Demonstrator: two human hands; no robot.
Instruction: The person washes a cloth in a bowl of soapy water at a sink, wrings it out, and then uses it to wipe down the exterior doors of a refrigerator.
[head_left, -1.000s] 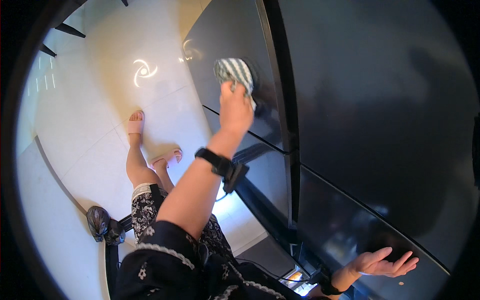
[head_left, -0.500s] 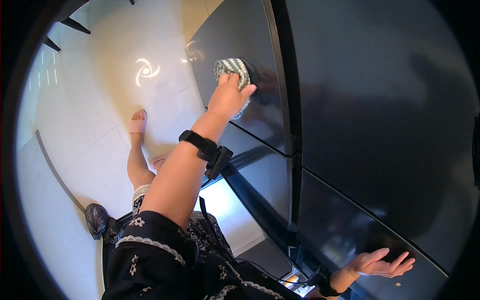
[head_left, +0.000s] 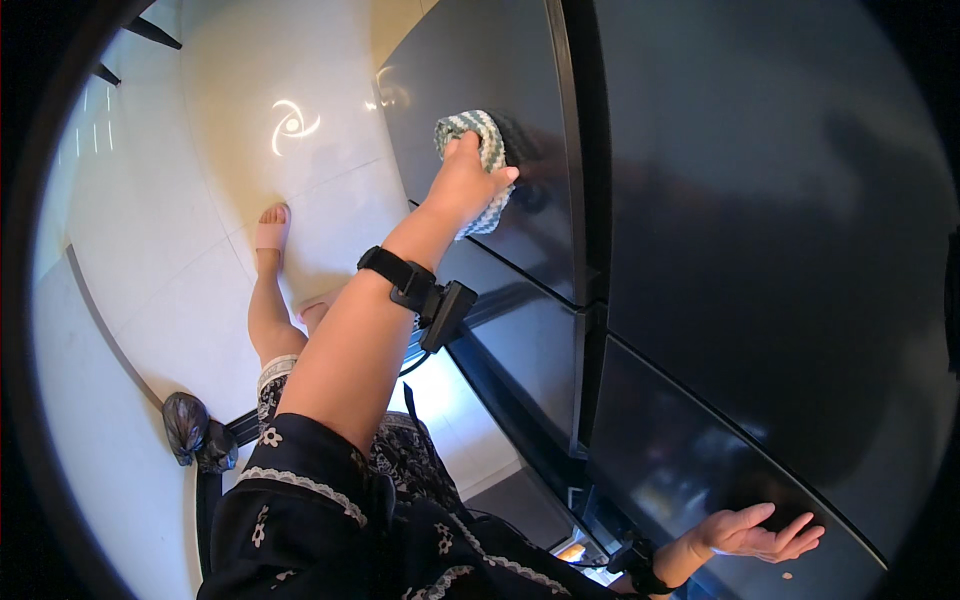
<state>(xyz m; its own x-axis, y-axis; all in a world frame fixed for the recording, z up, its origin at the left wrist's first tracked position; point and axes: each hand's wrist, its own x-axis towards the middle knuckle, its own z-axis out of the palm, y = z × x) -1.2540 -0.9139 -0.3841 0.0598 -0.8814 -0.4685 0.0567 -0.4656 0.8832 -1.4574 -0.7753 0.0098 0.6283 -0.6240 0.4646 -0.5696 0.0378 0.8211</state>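
My left hand (head_left: 465, 185) holds a folded striped cloth (head_left: 490, 140), green-grey and white, with a coarse knitted look. The cloth lies against a dark glossy door panel (head_left: 480, 60), near the seam below it. My thumb sits on the cloth's right side and my fingers curl over its top. At the lower right, my right hand (head_left: 760, 533) is empty with its fingers apart. It is beside a lower dark panel (head_left: 660, 430); whether it touches the surface I cannot tell.
A dark vertical gap (head_left: 592, 200) divides the panels. To the left are a pale tiled floor (head_left: 160, 200), my foot in a pink slipper (head_left: 272, 232), dark furniture legs (head_left: 152, 33) and a black plastic bag (head_left: 187, 428). Black straps with small devices circle both wrists.
The view has shifted slightly. My left hand and the cloth stay at about the same spot on the panel, the wrist turned a little. My right hand has barely moved.
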